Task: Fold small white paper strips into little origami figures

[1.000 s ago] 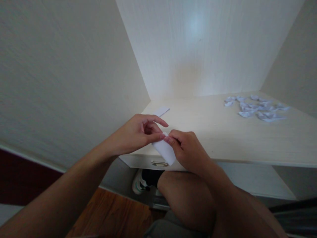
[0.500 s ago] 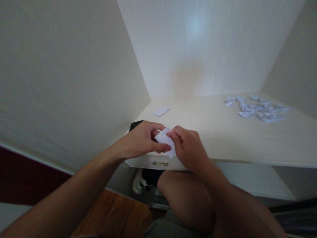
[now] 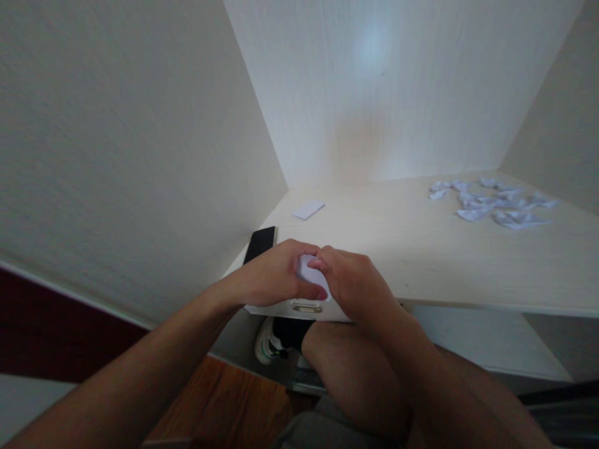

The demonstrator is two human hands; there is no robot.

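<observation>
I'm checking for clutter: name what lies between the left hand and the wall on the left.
In the head view, a black, phone-like slab lies on the desk between the left hand and that wall, partly hidden by the hand.

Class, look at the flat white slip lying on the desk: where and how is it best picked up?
Probably by the edge facing front-right, approached from the right: the white slip lies flat on the desk, so an edge offers the likeliest pinch, while the side wall stands to its left.
</observation>
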